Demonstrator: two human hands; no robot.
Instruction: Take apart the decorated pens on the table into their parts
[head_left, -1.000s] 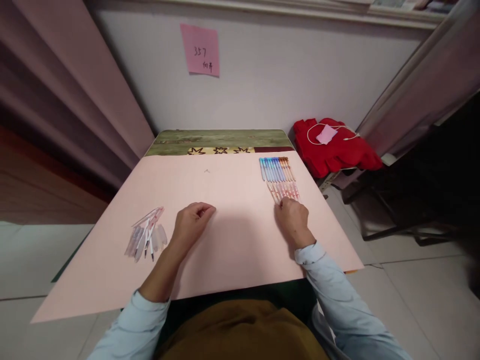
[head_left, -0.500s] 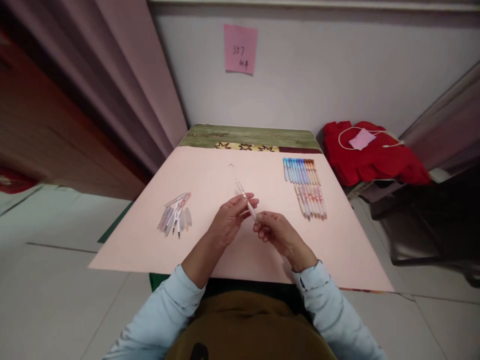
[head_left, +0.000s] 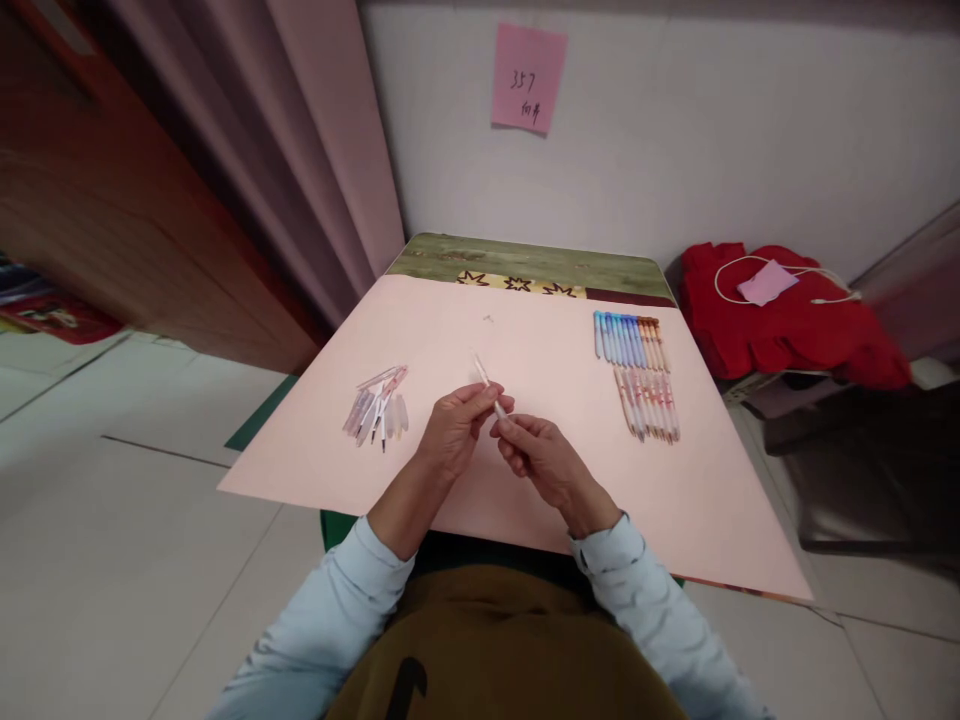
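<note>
Between my two hands is a slim whitish pen (head_left: 482, 372), tilted with its far end pointing up and to the left. My left hand (head_left: 455, 428) pinches it around the middle. At its near end, the thumb and fingers of my right hand (head_left: 541, 455) are closed on it. To the left lies a loose pile of pen parts (head_left: 379, 408), clear barrels and white pieces with dark tips. On the right, a row of blue and brown pens (head_left: 630, 340) lies above a row of clear pens with reddish marks (head_left: 646, 404).
Pale pink paper (head_left: 300, 455) covers most of the table, with a green strip (head_left: 540, 257) at the far edge. A tiny scrap (head_left: 488, 318) lies on the paper. Beyond the right side are a red cloth (head_left: 795, 330) and a white cable (head_left: 724, 275).
The view has shifted, so the table and pens appear farther right. My right hand has come slightly closer to my left along the pen, which both still hold.
</note>
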